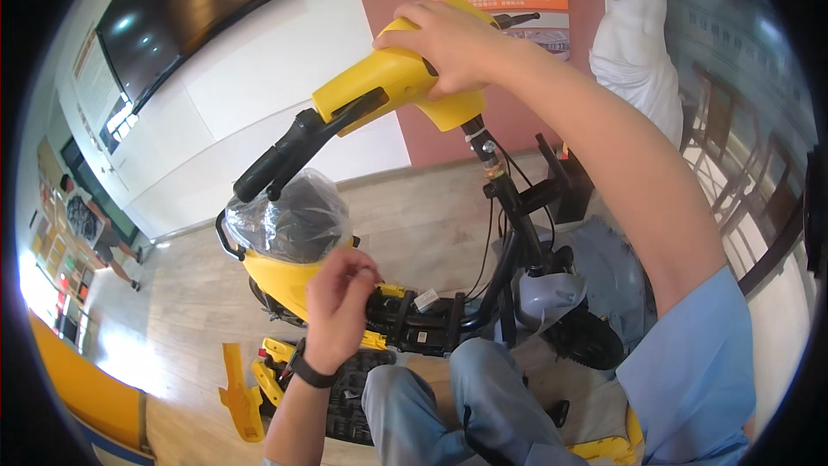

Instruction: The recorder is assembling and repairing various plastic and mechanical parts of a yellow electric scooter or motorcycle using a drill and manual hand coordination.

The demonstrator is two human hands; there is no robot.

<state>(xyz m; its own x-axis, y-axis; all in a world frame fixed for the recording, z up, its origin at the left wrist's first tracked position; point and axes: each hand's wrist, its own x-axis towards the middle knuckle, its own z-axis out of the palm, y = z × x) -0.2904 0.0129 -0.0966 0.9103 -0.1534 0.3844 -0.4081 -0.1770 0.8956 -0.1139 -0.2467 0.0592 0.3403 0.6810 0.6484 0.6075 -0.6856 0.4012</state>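
Observation:
A yellow and black electric scooter stands partly stripped before me, its seat [285,216] wrapped in clear plastic and its black tube frame [509,207] and wiring exposed. My right hand [444,47] grips the yellow handlebar cover [354,95] from above. A black handlebar grip [267,164] sticks out at the lower left of the cover. My left hand [341,311], with a dark wristband, is closed in front of the yellow body below the seat; what is in its fingers, if anything, is too small to make out.
Loose yellow panels [237,393] and a black footboard [354,406] lie on the wooden floor [181,311] around my legs. A white statue [634,69] and wooden chairs [716,129] are at right. A screen [190,13] hangs left; another person [90,224] walks at far left.

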